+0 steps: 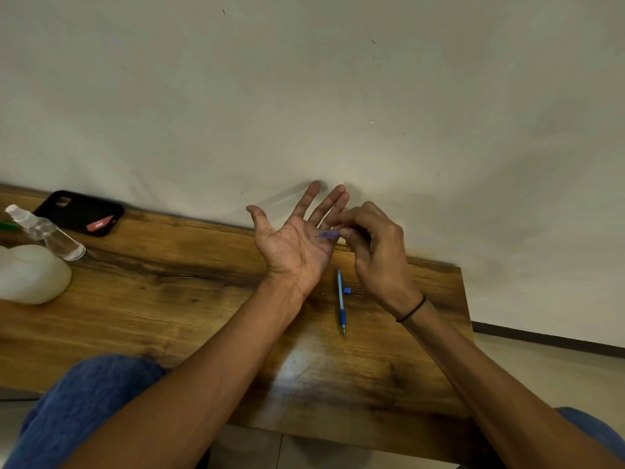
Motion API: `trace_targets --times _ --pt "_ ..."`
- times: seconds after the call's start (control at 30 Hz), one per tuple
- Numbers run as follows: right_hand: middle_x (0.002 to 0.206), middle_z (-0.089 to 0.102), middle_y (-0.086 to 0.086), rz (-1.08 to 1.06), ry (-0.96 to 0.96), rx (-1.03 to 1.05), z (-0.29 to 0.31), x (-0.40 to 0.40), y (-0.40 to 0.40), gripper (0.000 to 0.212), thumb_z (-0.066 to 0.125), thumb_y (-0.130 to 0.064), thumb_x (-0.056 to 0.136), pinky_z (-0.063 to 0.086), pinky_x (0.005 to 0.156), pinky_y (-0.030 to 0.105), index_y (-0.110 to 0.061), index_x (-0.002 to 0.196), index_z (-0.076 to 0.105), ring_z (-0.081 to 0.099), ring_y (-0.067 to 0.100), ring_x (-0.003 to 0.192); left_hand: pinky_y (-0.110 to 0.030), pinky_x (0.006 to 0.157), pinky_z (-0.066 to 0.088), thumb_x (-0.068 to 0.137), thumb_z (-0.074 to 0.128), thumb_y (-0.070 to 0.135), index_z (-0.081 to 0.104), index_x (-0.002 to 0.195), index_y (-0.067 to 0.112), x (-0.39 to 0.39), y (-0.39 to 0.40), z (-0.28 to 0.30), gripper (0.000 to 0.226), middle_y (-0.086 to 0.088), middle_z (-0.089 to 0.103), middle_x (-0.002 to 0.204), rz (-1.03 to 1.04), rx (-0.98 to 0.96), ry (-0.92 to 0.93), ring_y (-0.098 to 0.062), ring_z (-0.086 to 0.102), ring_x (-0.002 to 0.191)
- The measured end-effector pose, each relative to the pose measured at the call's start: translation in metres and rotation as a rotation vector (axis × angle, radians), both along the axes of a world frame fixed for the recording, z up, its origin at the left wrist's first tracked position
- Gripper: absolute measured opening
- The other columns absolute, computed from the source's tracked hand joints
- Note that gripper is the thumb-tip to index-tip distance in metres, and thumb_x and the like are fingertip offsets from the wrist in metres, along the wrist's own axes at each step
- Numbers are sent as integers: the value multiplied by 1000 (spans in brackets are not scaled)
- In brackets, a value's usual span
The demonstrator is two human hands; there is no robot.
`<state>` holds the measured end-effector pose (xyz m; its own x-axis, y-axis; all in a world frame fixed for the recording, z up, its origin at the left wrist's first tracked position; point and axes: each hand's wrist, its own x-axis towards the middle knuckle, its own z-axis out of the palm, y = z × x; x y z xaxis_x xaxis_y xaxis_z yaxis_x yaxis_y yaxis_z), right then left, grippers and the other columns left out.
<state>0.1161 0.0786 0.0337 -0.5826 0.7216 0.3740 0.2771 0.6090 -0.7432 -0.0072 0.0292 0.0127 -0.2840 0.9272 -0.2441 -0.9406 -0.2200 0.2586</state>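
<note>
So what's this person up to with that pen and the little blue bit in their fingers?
A person at a wooden table seems to be taking apart or reassembling a blue pen. The right hand pinches a small translucent blue piece over the palm of the left hand, which is open and turned up. The pen lies on the table below the hands, with a small blue part beside it. A phone and a spray bottle lie off to the left.

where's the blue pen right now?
Head view, right of centre: the blue pen lies on the wooden table between the wrists, just below the left hand and right hand.
</note>
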Motion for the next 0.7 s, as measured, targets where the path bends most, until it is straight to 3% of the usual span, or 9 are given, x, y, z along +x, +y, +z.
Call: trace_targets --times 0.13,0.2,0.3,0.37,0.5,0.6,0.7 --pt "93 66 7 -20 2 -62 -6 1 1 27 62 9 95 55 76 41 -10 103 80 63 20 88 -47 98 50 86 23 94 47 154 9 -2 0 -2 111 -31 55 150 4 -15 16 -44 50 146" --pt "94 67 7 -36 34 -111 -7 1 2 27 62 9 95 56 78 43 -10 102 80 64 20 91 -46 95 52 89 31 89 54 149 10 -6 0 -1 102 -29 62 144 -5 -76 93 -42 57 140" --pt "96 70 4 -56 93 -164 -5 3 7 30 61 9 96 58 72 36 -15 100 79 66 16 88 -40 86 57 102 41 70 69 133 16 -18 -1 1 68 -15 78 121 -26 -325 504 -30 71 117" --pt "99 71 7 -79 142 -210 -4 5 10 33 60 10 97 55 67 27 -19 99 77 64 13 80 -36 80 53 106 49 53 74 122 18 -30 -4 -1 46 -7 80 106 10 -439 836 -21 70 98" --pt "101 73 14 -107 222 -270 -1 11 18 29 58 11 98 56 63 28 -11 101 77 61 14 69 -30 71 55 100 70 24 76 112 18 -54 -9 0 14 -2 76 92 90 -360 1292 -13 66 81" --pt "101 73 16 -112 238 -283 0 12 18 28 58 11 98 56 64 27 -10 102 76 61 13 68 -28 73 57 92 81 15 76 112 19 -58 -10 2 20 2 75 91 30 -201 1545 -12 68 83" --pt "102 73 16 -111 242 -285 0 12 19 28 58 10 98 56 64 26 -12 101 76 61 12 68 -23 72 56 90 84 13 77 114 16 -52 -10 0 25 7 74 89 -16 -144 1607 -11 67 80"
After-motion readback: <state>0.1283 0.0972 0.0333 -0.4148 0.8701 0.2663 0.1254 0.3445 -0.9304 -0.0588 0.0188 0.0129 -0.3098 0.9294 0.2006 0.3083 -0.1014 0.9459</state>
